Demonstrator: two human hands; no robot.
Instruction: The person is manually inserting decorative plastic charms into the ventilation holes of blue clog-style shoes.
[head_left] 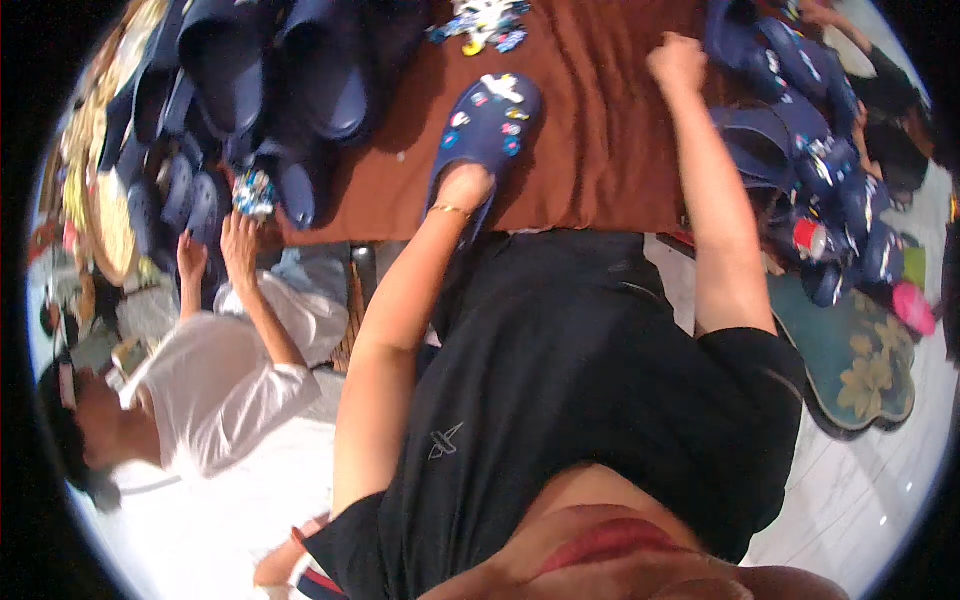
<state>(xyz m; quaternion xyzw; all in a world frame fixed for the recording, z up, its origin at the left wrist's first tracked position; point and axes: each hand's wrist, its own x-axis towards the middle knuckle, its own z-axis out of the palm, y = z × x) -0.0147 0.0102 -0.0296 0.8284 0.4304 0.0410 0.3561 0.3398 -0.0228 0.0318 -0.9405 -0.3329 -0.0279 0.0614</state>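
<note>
A navy clog (483, 125) with several small coloured charms on its upper lies on the brown cloth, toe pointing away from me. My left hand (466, 187) reaches in through its opening and holds it from inside, so the fingers are hidden. Apart from it, to the right, my right hand (678, 62) is over the cloth near the right-hand clogs with its fingers curled closed. Whatever those fingers may hold is too small or hidden to see. Beyond the clog lies a small heap of white, blue and yellow charms (484, 22).
The brown cloth (590, 150) covers the table. Plain navy clogs (225, 70) are piled at left, decorated ones (800, 150) at right. A co-worker in white (225, 390) has hands beside a charm pile (254, 192). Another person is at far right. A dark green flowered stool (850, 350) stands below.
</note>
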